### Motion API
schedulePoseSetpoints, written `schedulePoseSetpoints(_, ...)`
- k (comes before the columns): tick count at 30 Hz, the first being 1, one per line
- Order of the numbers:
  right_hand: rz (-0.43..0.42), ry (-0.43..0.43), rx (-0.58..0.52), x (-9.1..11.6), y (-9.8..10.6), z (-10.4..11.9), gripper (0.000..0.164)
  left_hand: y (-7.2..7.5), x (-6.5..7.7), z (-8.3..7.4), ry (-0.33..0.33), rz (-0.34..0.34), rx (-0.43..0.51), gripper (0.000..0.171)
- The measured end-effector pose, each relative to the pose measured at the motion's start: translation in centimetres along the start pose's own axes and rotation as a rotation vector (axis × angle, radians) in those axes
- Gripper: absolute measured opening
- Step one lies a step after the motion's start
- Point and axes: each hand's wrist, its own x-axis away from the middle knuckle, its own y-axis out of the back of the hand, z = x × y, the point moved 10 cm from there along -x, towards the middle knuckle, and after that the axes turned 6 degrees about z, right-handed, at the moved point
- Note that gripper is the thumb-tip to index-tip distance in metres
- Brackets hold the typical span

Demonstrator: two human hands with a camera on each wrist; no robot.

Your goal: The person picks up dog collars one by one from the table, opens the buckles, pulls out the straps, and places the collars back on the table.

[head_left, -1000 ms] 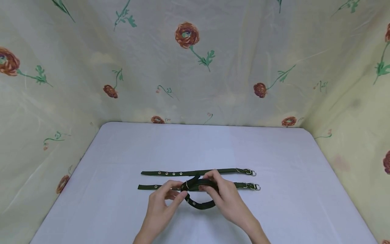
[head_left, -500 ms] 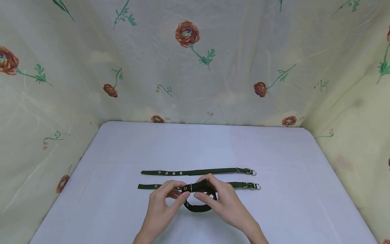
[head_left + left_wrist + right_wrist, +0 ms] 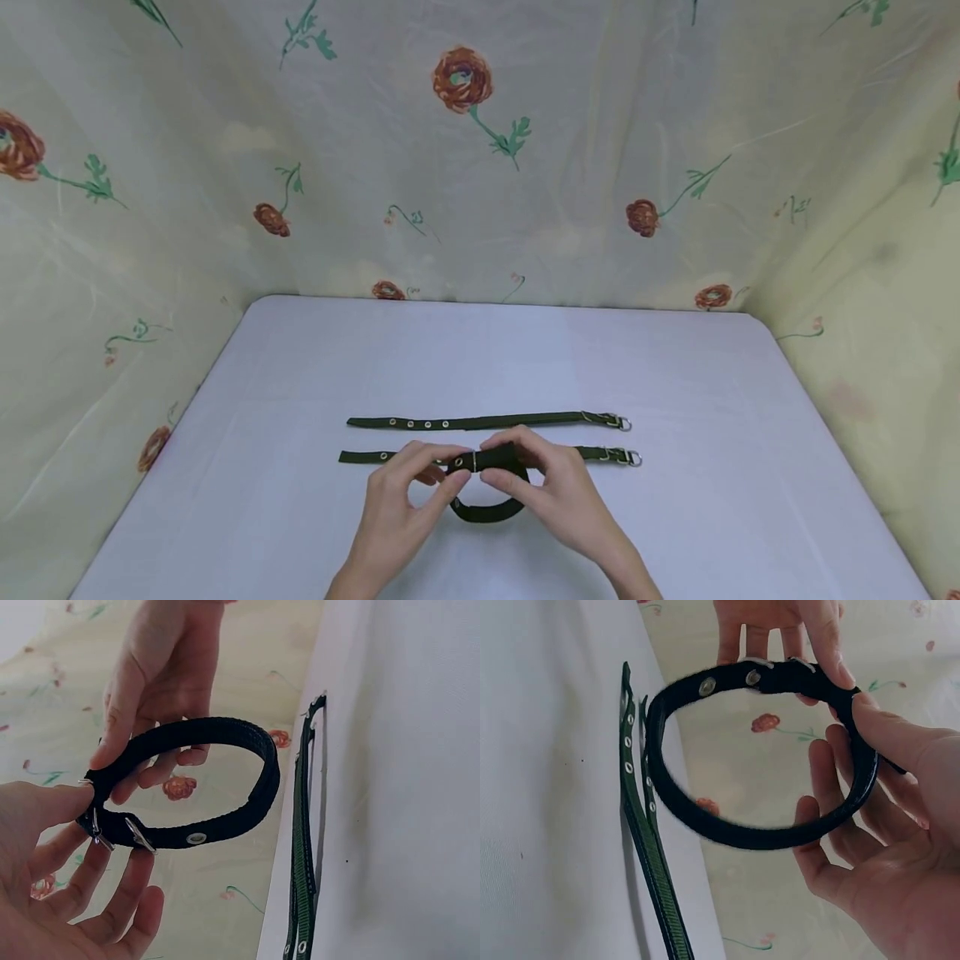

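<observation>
A dark collar (image 3: 489,513) with metal eyelets is held up as a closed loop between both hands. My left hand (image 3: 396,510) pinches it at the buckle end, thumb in front and fingers behind; in the left wrist view, the buckle (image 3: 101,834) and a D-ring (image 3: 139,834) lie by its fingertips. With thumb and fingers, my right hand (image 3: 564,492) pinches the strap just right of a metal ring (image 3: 474,461). In the right wrist view, a short strap end (image 3: 892,766) sticks out behind the right thumb. The hands partly hide the fastening.
Two more green collars lie stretched out on the white table (image 3: 480,358): a farther one (image 3: 525,420) and a nearer one (image 3: 360,457), partly hidden by the hands. Their metal rings point right. A flowered curtain (image 3: 570,167) surrounds the table's back and sides.
The strap end that stood up above the loop has come down along it, pressed by my right hand. The loop has turned slightly. The left hand keeps its hold almost in place.
</observation>
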Motion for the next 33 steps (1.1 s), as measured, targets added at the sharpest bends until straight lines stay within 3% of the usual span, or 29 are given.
schedulePoseSetpoints(6, -0.023, -0.023, 0.05, 0.0, 0.1, -0.1, 0.026, 0.4, 0.1, -0.3, -0.017, -0.006, -0.018, 0.022)
schedulePoseSetpoints(18, 0.007, 0.005, -0.023, -0.6, 0.2, 0.8, 0.026, 0.5, -0.9, -1.8, -0.096, 0.007, -0.035, 0.023)
schedulePoseSetpoints(33, -0.01, -0.016, 0.043, -0.4, 0.5, 0.8, 0.023, 0.2, -1.1, -1.9, -0.026, 0.012, -0.077, 0.021)
